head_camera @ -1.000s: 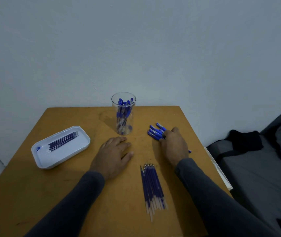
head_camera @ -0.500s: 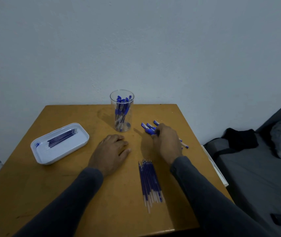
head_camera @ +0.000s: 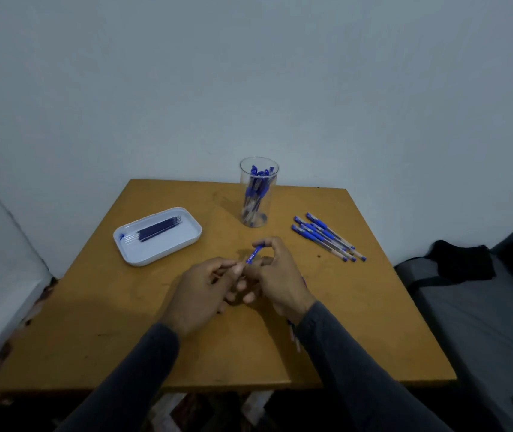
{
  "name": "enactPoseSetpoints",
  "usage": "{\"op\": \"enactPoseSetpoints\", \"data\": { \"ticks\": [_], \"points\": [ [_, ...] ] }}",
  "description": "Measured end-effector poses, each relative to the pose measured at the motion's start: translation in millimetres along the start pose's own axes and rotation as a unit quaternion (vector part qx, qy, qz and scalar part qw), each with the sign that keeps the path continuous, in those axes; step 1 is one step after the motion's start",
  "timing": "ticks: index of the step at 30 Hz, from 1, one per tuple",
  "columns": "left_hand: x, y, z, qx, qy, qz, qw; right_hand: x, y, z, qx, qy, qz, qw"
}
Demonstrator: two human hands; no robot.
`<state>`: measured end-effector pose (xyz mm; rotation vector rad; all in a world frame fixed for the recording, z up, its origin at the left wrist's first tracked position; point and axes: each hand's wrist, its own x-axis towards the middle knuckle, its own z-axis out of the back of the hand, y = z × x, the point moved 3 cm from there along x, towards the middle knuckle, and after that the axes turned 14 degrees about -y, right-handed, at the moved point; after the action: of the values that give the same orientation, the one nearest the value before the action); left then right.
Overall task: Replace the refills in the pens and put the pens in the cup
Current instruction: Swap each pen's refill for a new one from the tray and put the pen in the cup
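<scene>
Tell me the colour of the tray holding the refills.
White, with a faint bluish tint; the tray shows best in the head view, left of the cup.

We see only a short blue stretch of the pen (head_camera: 253, 254); our hands cover the rest. The right forearm hides most of the refills (head_camera: 294, 333). The frame's right edge cuts the bed (head_camera: 482, 322).

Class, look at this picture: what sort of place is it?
Probably a room at home: a small wooden table against a plain white wall, with a grey sofa or bed beside it.
</scene>
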<state>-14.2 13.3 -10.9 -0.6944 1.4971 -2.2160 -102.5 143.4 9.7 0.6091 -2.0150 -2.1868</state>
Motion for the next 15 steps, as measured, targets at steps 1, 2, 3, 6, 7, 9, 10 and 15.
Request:
{"op": "enactPoseSetpoints", "data": {
  "ticks": [1,2,3,6,7,9,10,15],
  "points": [
    [-3.7,-0.2,2.5,-0.007,0.011,0.014,1.000,-2.6,-2.2,-1.4,0.007,-0.015,-0.003,1.000],
    [-6.3,-0.1,4.3,-0.007,0.020,0.025,0.999,-4.6,-4.1,-2.2,0.016,-0.028,-0.006,0.999],
    [-7.8,1.4,5.5,-0.009,0.026,0.035,0.999,-6.6,-5.9,-2.9,0.024,-0.034,-0.008,0.999],
    [-8.5,5.9,8.0,-0.026,0.022,0.066,0.997,-10.4,-11.0,-4.6,0.049,-0.027,-0.009,0.998],
    [-8.8,6.6,8.9,-0.023,0.020,0.071,0.997,-12.1,-12.2,-5.2,0.058,-0.020,-0.013,0.998],
    [-10.0,6.4,9.4,-0.013,0.022,0.069,0.997,-14.2,-15.3,-5.9,0.075,-0.011,-0.026,0.997],
    [-10.8,6.0,9.6,-0.007,0.023,0.068,0.997,-14.6,-16.8,-5.7,0.080,-0.009,-0.032,0.996],
    [-14.1,5.0,9.7,0.002,0.006,0.063,0.998,-12.2,-22.1,-4.6,0.090,-0.002,-0.037,0.995]
  ]
}}
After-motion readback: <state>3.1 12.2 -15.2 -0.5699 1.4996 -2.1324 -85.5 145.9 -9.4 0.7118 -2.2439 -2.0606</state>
